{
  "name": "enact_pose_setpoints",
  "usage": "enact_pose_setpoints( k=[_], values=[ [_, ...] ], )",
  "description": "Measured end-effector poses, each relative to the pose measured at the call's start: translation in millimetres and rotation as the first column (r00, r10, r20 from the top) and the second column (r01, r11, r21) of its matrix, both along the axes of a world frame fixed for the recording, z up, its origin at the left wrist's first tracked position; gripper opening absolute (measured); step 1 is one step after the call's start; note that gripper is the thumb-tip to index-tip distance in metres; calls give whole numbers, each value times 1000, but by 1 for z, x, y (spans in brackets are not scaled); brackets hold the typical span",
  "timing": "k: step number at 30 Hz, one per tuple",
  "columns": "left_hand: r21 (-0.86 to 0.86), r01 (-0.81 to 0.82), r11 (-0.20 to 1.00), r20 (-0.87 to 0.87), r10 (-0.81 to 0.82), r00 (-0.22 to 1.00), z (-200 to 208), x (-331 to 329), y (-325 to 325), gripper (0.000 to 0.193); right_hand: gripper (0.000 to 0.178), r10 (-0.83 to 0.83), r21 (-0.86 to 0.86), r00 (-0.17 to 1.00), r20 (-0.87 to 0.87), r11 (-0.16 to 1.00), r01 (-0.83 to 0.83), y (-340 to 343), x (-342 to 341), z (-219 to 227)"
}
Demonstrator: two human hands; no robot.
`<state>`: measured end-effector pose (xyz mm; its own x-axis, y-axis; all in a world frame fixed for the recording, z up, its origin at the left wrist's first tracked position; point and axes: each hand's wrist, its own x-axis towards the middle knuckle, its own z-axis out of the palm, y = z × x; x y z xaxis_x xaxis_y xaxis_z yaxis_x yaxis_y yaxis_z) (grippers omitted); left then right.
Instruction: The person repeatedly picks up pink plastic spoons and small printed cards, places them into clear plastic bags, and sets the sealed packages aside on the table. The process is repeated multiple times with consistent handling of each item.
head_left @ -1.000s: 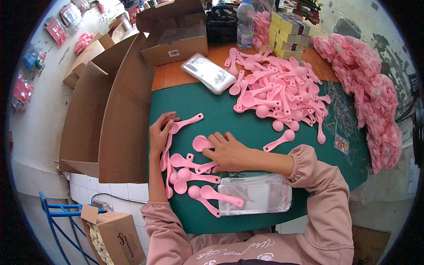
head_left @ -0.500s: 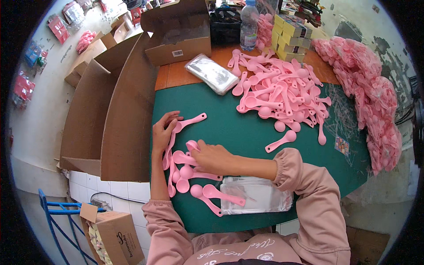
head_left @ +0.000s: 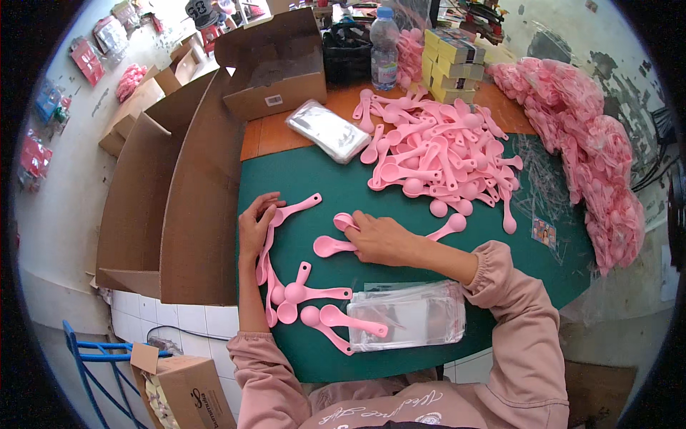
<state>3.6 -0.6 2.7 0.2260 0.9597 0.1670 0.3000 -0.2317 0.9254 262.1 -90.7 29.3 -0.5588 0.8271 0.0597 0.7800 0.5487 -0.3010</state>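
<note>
My right hand (head_left: 382, 239) is closed over the mat's middle, pinching a pink measuring spoon (head_left: 344, 221). A second pink spoon (head_left: 329, 247) has its handle running under those fingers; whether it is gripped too is hidden. At the left table edge, my left hand (head_left: 256, 225) rests with thumb and fingers apart beside a pink spoon (head_left: 299, 207). More spoons lie along that forearm. Nearer me, several loose spoons (head_left: 294, 292) cross one another, and one spoon (head_left: 354, 320) overlaps a stack of clear plastic bags (head_left: 414, 314).
A large heap of pink spoons (head_left: 443, 154) covers the far right of the green mat (head_left: 314, 168). Behind are a clear bag pack (head_left: 329, 131), a water bottle (head_left: 384, 53) and yellow-edged stacks (head_left: 451, 61). Bagged pink spoons (head_left: 593, 157) line the right; an open carton (head_left: 200, 179) stands left.
My right hand has moved right and away from the near-left spoons, taking a spoon along. My left hand stays by the left edge. The whole view has shifted slightly.
</note>
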Motion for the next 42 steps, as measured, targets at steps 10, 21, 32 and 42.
enact_pose_setpoints(
  k=[10, 21, 32, 42],
  values=[
    [-3, 0, 1000, 3, 0, 1000, 2, 1, -3, 27, 39, -105, 30, 928, 359, 994, 101, 89, 137, 87],
    [4, 118, 993, 15, -118, 993, 5, -1, -4, 32, 49, -312, 173, 920, 237, 945, 276, 84, 92, 101],
    [103, 120, 987, 149, -135, 980, 2, -3, -1, 50, 25, 329, 359, 937, 121, 865, -350, 68, -72, -15],
    [-69, 192, 979, 403, -149, 903, 7, -10, 2, 75, 36, 715, 197, 664, -218, 699, -688, 39, -125, 11]
  ],
)
